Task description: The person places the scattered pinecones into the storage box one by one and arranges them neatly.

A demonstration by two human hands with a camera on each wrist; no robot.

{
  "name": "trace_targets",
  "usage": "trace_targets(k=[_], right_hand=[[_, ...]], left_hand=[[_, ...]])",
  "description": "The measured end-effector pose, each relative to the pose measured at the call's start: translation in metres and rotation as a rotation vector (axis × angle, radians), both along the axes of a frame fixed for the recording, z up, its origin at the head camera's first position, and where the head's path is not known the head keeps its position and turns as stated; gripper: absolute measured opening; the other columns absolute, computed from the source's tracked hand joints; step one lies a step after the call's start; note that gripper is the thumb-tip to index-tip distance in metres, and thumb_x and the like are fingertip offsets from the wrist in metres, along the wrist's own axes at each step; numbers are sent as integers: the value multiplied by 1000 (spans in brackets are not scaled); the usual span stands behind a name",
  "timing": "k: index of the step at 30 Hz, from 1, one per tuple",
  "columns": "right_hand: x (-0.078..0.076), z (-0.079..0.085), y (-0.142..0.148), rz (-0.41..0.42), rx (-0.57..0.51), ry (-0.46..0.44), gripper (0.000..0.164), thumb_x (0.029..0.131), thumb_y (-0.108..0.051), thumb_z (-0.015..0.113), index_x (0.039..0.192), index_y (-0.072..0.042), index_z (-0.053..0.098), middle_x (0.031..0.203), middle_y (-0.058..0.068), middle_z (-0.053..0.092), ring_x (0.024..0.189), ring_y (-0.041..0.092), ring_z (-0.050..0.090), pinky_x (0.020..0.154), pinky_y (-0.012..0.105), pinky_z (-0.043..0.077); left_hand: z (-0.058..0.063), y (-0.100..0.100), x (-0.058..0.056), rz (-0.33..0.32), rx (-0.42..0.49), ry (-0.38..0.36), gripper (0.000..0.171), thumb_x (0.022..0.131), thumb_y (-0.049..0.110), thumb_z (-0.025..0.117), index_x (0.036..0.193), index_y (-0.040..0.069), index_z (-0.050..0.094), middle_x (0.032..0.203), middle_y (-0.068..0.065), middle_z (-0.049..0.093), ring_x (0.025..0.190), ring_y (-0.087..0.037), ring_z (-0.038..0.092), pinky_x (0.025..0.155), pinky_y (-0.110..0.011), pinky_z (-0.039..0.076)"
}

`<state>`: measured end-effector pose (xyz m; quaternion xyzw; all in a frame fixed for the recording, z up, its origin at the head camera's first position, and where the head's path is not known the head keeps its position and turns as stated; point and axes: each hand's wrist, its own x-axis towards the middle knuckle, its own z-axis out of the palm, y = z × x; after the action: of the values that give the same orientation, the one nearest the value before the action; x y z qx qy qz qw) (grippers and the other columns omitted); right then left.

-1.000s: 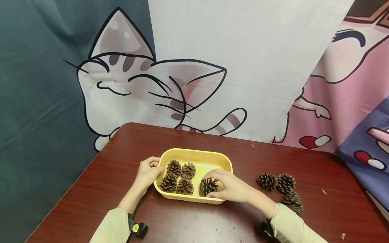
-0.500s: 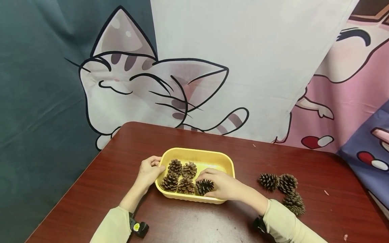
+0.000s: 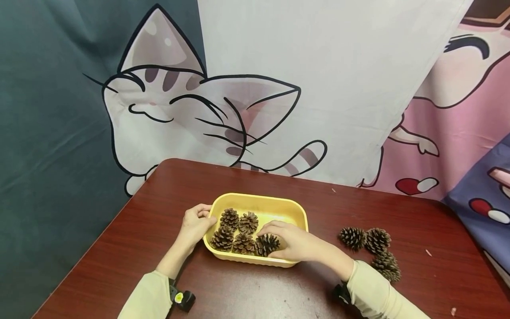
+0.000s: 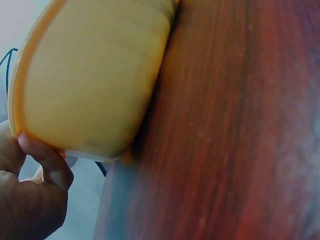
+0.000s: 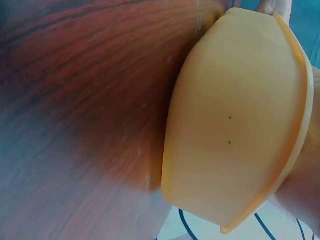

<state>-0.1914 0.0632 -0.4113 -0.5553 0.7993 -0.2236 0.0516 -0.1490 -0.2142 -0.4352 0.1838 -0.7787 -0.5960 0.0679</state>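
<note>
A yellow plastic tub (image 3: 255, 260) sits on the table. My left hand (image 3: 196, 225) pinches its left rim, thumb on the inside; in the left wrist view the fingers (image 4: 47, 160) press the rim from outside. Inside the tub, my right hand (image 3: 292, 241) curls over a dark pine cone (image 3: 266, 246), thumb at its near side and fingertips above it. Left of that cone lie several browner pine cones (image 3: 244, 243), grouped in the left half of the tub. The right wrist view shows the tub's outer wall (image 5: 235, 110), which hides the right fingertips.
Three more pine cones (image 3: 352, 238) lie together on the reddish-brown table (image 3: 159, 204), right of the tub. Small pale scraps are scattered at the table's right. Cloth with a cartoon cat (image 3: 171, 110) hangs behind the far edge.
My right hand has moved left inside the tub with the dark pine cone, which is now beside the browner cones. The left hand stays on the rim.
</note>
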Motion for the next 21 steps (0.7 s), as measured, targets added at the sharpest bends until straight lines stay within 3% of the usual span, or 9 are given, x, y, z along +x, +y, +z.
trace_targets(k=[15, 21], right_hand=[[0, 7, 23, -72, -56, -84, 45, 81, -28, 71, 122, -12, 58, 124, 2, 55, 118, 16, 49, 101, 37, 40], [1, 11, 35, -73, -106, -48, 41, 81, -21, 72, 119, -12, 59, 121, 2, 57, 115, 17, 52, 98, 37, 43]], left_hand=[[2, 0, 1, -11, 10, 13, 32, 72, -3, 61, 104, 0, 64, 70, 0, 54, 65, -10, 53, 58, -23, 52], [1, -1, 0, -21, 5, 15, 33, 72, -3, 61, 105, -1, 64, 72, -1, 56, 66, -10, 55, 58, -25, 53]])
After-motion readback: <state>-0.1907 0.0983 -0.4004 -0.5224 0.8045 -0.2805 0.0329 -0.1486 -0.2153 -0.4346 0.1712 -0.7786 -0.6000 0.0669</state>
